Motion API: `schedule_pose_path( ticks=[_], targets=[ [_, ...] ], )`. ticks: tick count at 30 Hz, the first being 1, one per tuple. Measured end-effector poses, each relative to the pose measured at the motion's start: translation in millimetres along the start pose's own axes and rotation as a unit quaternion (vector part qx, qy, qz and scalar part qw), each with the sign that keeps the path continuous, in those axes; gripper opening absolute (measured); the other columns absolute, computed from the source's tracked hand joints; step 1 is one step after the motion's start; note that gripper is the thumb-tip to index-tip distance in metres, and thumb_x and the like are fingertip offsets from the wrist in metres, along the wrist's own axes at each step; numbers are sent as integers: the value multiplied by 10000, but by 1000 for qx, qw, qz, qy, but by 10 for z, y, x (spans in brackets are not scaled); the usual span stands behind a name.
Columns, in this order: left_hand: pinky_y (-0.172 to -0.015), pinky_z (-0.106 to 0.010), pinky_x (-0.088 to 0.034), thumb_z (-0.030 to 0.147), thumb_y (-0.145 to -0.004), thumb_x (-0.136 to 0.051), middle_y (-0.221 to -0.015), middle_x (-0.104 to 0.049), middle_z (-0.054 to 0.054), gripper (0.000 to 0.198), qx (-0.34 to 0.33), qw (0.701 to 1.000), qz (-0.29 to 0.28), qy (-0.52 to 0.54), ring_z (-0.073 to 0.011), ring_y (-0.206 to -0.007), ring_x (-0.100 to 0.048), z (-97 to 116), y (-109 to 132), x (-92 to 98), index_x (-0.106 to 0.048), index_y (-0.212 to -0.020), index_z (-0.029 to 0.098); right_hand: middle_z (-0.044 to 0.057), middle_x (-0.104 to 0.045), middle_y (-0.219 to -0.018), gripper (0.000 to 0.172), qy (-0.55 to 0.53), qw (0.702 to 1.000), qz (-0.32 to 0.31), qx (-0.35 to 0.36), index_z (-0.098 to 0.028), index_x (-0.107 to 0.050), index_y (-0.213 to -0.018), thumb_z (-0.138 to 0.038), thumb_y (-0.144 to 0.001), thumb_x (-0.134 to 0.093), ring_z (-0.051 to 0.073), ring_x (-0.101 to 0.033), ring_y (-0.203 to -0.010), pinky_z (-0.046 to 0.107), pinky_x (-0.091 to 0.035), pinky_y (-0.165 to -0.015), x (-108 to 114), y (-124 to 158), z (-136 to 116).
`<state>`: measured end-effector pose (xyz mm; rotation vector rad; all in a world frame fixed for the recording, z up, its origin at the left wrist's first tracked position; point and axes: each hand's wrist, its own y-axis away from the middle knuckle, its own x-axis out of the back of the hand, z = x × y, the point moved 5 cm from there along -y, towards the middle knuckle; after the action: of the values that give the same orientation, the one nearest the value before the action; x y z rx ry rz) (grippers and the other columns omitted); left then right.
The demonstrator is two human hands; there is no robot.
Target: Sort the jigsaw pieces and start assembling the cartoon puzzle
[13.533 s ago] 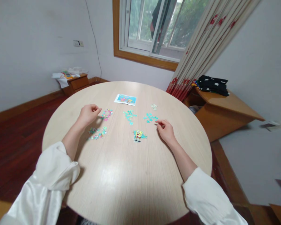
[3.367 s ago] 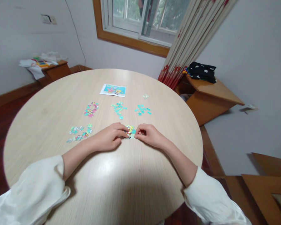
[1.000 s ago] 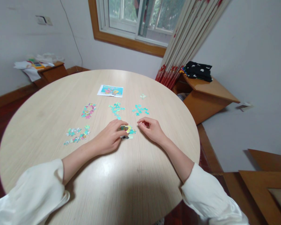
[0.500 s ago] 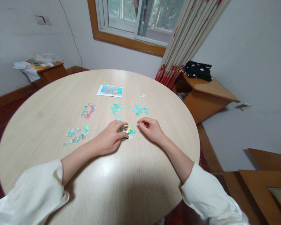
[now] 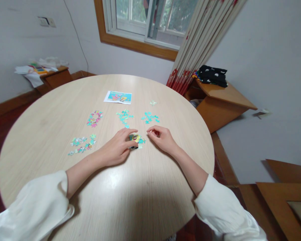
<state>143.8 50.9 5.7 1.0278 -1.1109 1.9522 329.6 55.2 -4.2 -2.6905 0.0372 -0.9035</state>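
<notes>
A small joined patch of jigsaw puzzle (image 5: pixel 135 138), yellow and turquoise with a cartoon figure, lies on the table in front of me. My left hand (image 5: pixel 119 147) rests at its left edge, thumb and index finger apart on either side of it, covering part of the patch. Just right of the patch is my right hand (image 5: pixel 163 138), its thumb and fingertips pinched together. Whatever may be between those fingertips is too small to make out. Beyond the hands are loose turquoise puzzle pieces (image 5: pixel 149 117) and a second turquoise group (image 5: pixel 124 115).
A picture sheet (image 5: pixel 119 97) lies farther back on the round table (image 5: pixel 130 201). Pink and turquoise pieces (image 5: pixel 94 118) and mixed pale pieces (image 5: pixel 82 144) sit to the left; a few pale pieces (image 5: pixel 153 103) lie back right. A wooden stand (image 5: pixel 223 100) is beyond the right edge.
</notes>
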Motion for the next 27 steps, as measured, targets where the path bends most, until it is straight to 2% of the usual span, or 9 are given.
schedule_pose_path(
  ticks=[5,27],
  targets=[
    [-1037,-553,-356,40,-791,-437,-1391,-386,-145,344,1,1000,5,-3,-305,-1263,-379,-6,8,-5,-653,-1024,173,-37,-485,-592,132,6,1000,-4,-3,-171,-647,-800,-245,-811,-538,103,-428,-563,239,-341,-569,-2,-4,-13],
    [-1027,-568,-362,29,-777,-427,-1371,-380,-153,352,-16,999,2,-30,-320,-1257,-365,0,6,-27,-654,-1007,167,-36,-484,-581,132,-1,1000,5,8,-167,-654,-787,-237,-804,-544,99,-428,-556,231,-343,-552,2,-1,-8]
  ],
)
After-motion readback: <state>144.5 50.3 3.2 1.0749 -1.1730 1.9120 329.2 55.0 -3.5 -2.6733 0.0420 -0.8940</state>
